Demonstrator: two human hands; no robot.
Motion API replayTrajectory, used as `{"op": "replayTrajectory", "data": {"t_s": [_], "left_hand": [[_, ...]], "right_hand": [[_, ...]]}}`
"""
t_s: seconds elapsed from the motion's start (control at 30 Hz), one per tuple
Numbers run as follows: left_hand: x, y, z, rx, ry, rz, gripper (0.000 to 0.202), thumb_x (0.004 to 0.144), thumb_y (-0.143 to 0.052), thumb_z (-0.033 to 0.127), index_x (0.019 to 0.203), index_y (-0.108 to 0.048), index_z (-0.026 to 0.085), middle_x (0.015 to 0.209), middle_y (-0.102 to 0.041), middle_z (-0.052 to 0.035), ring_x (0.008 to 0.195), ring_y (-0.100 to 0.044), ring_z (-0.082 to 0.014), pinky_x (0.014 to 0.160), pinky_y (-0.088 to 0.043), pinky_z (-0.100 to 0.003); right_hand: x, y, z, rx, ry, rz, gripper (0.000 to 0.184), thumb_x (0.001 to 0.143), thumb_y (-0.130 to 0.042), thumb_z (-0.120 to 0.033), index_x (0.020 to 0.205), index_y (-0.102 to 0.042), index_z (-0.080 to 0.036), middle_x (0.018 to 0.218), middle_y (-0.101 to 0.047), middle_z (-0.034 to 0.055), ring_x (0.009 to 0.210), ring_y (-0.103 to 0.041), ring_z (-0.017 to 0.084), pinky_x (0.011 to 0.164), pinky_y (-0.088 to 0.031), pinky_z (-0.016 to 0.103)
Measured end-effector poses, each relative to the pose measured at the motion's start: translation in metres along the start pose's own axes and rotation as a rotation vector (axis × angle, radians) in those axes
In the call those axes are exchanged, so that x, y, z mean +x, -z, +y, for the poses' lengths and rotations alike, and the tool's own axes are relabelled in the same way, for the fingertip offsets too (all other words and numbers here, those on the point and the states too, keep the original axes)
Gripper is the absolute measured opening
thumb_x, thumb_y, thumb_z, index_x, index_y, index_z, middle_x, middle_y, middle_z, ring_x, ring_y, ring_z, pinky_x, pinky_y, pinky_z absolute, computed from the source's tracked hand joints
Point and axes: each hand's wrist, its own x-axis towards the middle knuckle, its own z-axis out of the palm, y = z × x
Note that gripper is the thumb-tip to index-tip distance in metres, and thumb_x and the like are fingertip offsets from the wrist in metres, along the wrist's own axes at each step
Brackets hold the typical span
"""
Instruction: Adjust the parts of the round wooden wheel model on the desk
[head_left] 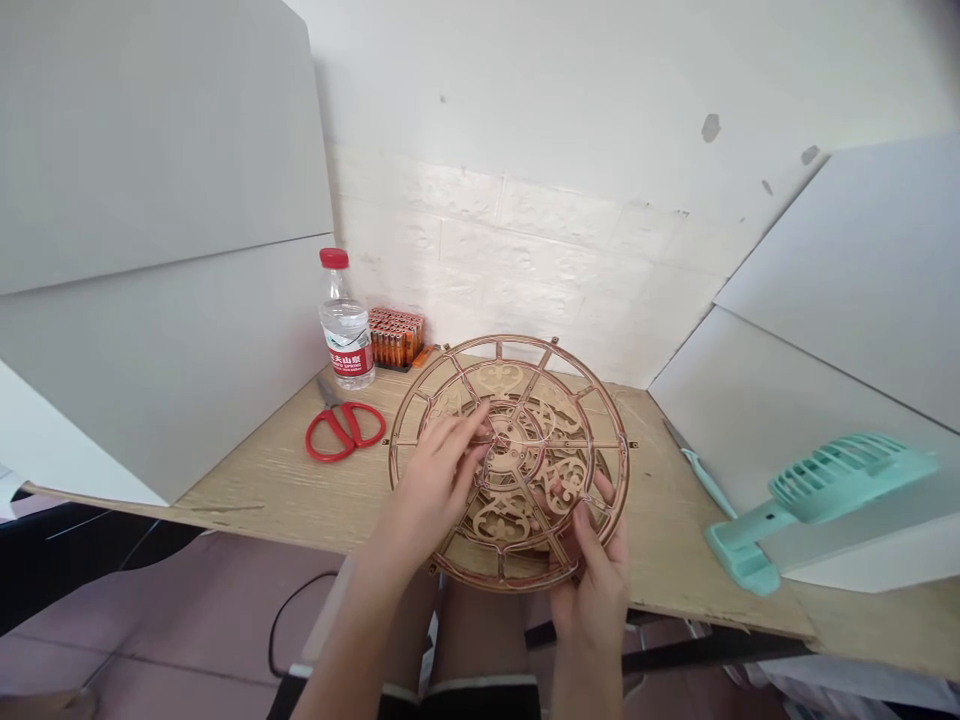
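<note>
A round wooden fretwork wheel [525,400] with gears and a copper-coloured rim is held tilted above the table's front edge. My left hand [439,480] rests on its face, fingertips pinched at a small part near the hub. My right hand [596,570] grips the wheel's lower right rim, thumb across the front and fingers behind.
On the wooden table [285,480] lie red-handled scissors [343,430], a water bottle [345,325] with a red cap, a pack of orange batteries [396,338], a teal knife [701,470] and a teal handheld fan [817,500]. Grey boards stand at left and right.
</note>
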Motion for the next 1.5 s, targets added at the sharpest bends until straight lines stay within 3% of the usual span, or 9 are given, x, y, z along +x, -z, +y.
{"op": "replayTrajectory", "data": {"t_s": [0.1,0.27,0.6,0.93,1.23,1.5], "left_hand": [[-0.005,-0.006,-0.004,0.165,-0.054,-0.004,0.04,0.093,-0.043,0.016,0.132,-0.049,0.025,0.114,-0.056,-0.0066,0.111,-0.047,-0.0183,0.097,-0.042,-0.036],[-0.018,-0.011,0.0,0.286,-0.146,0.018,0.05,0.089,-0.044,0.009,0.138,-0.042,0.019,0.123,-0.054,-0.0094,0.118,-0.043,-0.0206,0.102,-0.039,-0.037],[-0.026,-0.025,0.011,0.523,-0.114,0.009,0.046,0.088,-0.043,0.012,0.133,-0.05,0.021,0.131,-0.052,-0.0101,0.12,-0.042,-0.0274,0.098,-0.04,-0.046],[-0.025,-0.023,0.014,0.421,-0.033,0.017,0.041,0.087,-0.043,0.011,0.123,-0.059,0.021,0.12,-0.05,-0.0109,0.113,-0.04,-0.0265,0.095,-0.04,-0.045],[-0.012,-0.015,0.018,0.402,0.093,-0.097,0.035,0.088,-0.042,0.016,0.115,-0.062,0.026,0.112,-0.046,-0.0086,0.109,-0.037,-0.0265,0.093,-0.038,-0.047],[-0.005,-0.013,0.025,0.429,0.079,-0.153,0.028,0.089,-0.04,0.022,0.105,-0.063,0.023,0.11,-0.043,-0.0093,0.107,-0.036,-0.0279,0.089,-0.036,-0.047]], "right_hand": [[0.001,0.0,0.0,0.001,-0.006,-0.005,0.058,0.078,-0.068,-0.03,0.132,-0.049,-0.027,0.11,-0.067,0.0068,0.097,-0.065,0.022,0.081,-0.054,0.038],[0.001,0.001,0.001,0.036,-0.035,0.003,0.059,0.077,-0.069,-0.031,0.132,-0.048,-0.027,0.108,-0.068,0.0064,0.095,-0.066,0.022,0.082,-0.054,0.037],[0.001,0.001,0.0,0.056,-0.022,-0.001,0.054,0.078,-0.069,-0.028,0.129,-0.051,-0.027,0.112,-0.067,0.0066,0.095,-0.067,0.022,0.079,-0.056,0.037],[0.001,0.0,-0.001,0.091,-0.011,-0.007,0.055,0.078,-0.069,-0.026,0.13,-0.051,-0.026,0.106,-0.068,0.0066,0.095,-0.067,0.02,0.077,-0.056,0.031],[0.001,0.001,0.0,0.088,-0.034,0.011,0.058,0.077,-0.07,-0.027,0.13,-0.05,-0.027,0.109,-0.068,0.0071,0.096,-0.067,0.021,0.077,-0.056,0.033],[0.002,0.001,0.001,0.043,0.024,-0.003,0.056,0.077,-0.068,-0.027,0.13,-0.05,-0.023,0.109,-0.068,0.0075,0.096,-0.066,0.02,0.08,-0.055,0.032]]}}
